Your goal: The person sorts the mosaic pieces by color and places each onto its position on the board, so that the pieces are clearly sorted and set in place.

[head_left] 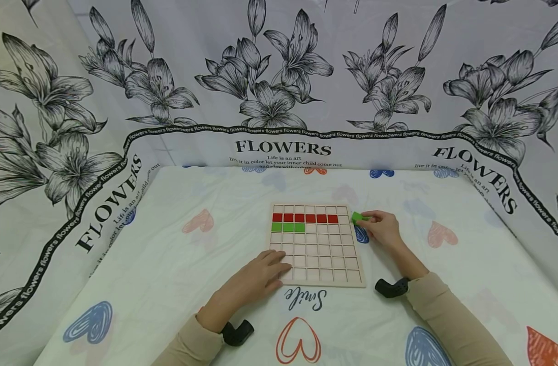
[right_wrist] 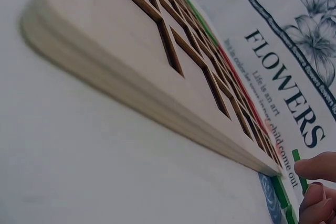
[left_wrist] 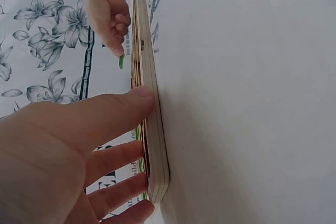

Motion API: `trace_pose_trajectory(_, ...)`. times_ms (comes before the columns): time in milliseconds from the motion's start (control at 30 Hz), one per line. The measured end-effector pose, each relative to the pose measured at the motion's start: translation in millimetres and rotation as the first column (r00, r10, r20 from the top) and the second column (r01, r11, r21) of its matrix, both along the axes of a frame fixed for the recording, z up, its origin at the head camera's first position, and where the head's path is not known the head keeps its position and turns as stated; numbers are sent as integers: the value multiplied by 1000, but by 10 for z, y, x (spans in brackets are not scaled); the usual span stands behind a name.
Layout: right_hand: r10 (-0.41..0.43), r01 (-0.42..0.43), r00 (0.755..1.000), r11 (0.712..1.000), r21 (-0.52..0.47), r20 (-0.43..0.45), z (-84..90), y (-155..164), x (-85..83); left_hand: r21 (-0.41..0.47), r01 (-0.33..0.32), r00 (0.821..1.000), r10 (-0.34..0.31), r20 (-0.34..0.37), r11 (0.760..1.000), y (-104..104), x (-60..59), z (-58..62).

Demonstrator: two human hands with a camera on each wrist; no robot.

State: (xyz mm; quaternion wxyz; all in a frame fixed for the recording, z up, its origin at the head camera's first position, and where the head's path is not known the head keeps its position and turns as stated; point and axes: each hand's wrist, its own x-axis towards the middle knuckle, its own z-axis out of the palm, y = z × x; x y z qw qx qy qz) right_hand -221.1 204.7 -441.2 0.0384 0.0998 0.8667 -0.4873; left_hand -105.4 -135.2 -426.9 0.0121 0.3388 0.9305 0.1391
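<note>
A wooden grid board [head_left: 327,263] lies flat on the cloth. Several red square tiles [head_left: 299,218] sit side by side in one of its upper rows, and three green square tiles [head_left: 288,227] fill the left cells of the row just below. My left hand [head_left: 256,274] rests on the board's lower left side with fingers spread; in the left wrist view its thumb [left_wrist: 139,98] touches the board's edge. Beyond the upper right corner, my right hand [head_left: 384,227] pinches a thin green tile [right_wrist: 298,169] between thumb and finger. More green pieces [right_wrist: 282,195] lie on the cloth below it.
A white cloth printed with hearts [head_left: 198,221] covers the table. Behind it and at the sides hangs a curtain [head_left: 169,152] with black flower drawings and lettering. Black curved wrist devices stick out at the left cuff [head_left: 238,333] and the right cuff [head_left: 391,288].
</note>
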Motion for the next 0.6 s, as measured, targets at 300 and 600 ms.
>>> trace_pose_trajectory(300, 43, -44, 999, 999, -14, -28, -35, -75, 38, 0, -5, 1000, 5, 9, 1000, 7, 3, 10)
trace_pose_trajectory(600, 75, -77, 996, 996, -33, -48, -21, -143, 88, 0, -7, 1000, 7, 12, 1000, 6, -2, 0)
